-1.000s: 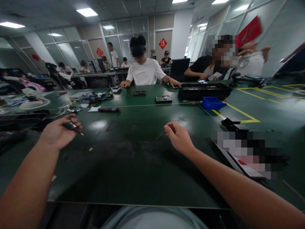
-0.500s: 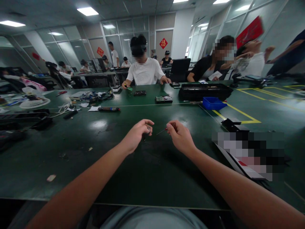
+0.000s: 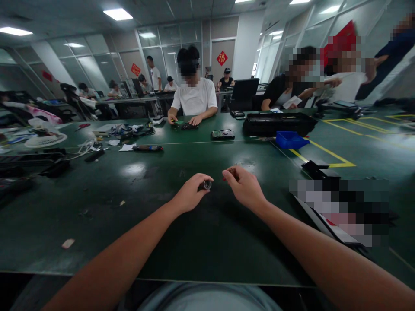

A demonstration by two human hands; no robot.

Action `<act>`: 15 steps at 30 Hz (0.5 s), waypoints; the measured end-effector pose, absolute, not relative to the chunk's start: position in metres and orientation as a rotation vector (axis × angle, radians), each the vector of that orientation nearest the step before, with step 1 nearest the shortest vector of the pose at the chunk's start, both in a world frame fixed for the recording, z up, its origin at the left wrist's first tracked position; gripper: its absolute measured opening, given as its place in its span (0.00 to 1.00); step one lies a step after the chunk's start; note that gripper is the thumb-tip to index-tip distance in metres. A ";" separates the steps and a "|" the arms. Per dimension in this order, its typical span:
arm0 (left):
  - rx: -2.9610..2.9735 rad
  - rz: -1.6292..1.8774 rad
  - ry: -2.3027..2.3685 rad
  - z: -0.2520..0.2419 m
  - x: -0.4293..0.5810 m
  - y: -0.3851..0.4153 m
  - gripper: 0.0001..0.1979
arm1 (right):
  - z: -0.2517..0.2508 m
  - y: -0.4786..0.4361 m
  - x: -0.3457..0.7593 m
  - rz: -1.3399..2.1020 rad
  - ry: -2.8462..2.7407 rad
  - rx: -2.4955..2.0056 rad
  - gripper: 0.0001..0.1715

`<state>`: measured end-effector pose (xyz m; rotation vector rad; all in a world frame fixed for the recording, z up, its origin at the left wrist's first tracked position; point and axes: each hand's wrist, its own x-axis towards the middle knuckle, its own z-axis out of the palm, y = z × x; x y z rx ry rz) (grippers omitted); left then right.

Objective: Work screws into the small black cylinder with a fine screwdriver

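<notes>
My left hand (image 3: 191,192) is closed around a small dark cylinder (image 3: 207,185), whose round, metal-rimmed end faces right. The thumb and forefinger grip its sides, and the palm hides the rest. Across a narrow gap, my right hand (image 3: 241,183) pinches a thin tool with a red part (image 3: 224,177). Only a bit of red shows at the fingertips now; its slim metal shaft cannot be made out. Both hands are above the green table (image 3: 207,242), apart from each other.
A circuit board with metal parts (image 3: 222,134) lies beyond my hands, near a blue tray (image 3: 290,140) and a long black bin (image 3: 279,124). A dark pen-shaped tool (image 3: 148,148) is at left. Opposite, a person in a white shirt (image 3: 196,97) handles small parts.
My left hand has turned and lowered slightly, bringing the cylinder's round end into view. The right hand's thin metal shaft has dropped out of sight. The person opposite has moved a hand onto the parts.
</notes>
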<state>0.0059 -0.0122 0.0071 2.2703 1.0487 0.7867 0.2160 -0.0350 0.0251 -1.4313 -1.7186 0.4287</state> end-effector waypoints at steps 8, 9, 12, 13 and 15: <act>2.226 0.884 1.197 -0.002 -0.003 -0.002 0.21 | 0.021 -0.034 0.215 0.741 -1.514 -1.170 0.15; 2.251 0.882 1.181 -0.002 -0.003 -0.002 0.19 | 0.020 -0.034 0.215 0.780 -1.449 -1.106 0.15; 2.265 0.908 1.134 -0.003 -0.003 -0.002 0.18 | 0.018 -0.032 0.214 0.833 -1.323 -1.021 0.15; 2.256 0.913 1.126 -0.004 -0.003 -0.002 0.18 | 0.018 -0.031 0.214 0.833 -1.315 -1.022 0.15; 2.237 0.911 1.121 -0.004 -0.003 -0.002 0.19 | 0.018 -0.031 0.214 0.821 -1.335 -1.039 0.14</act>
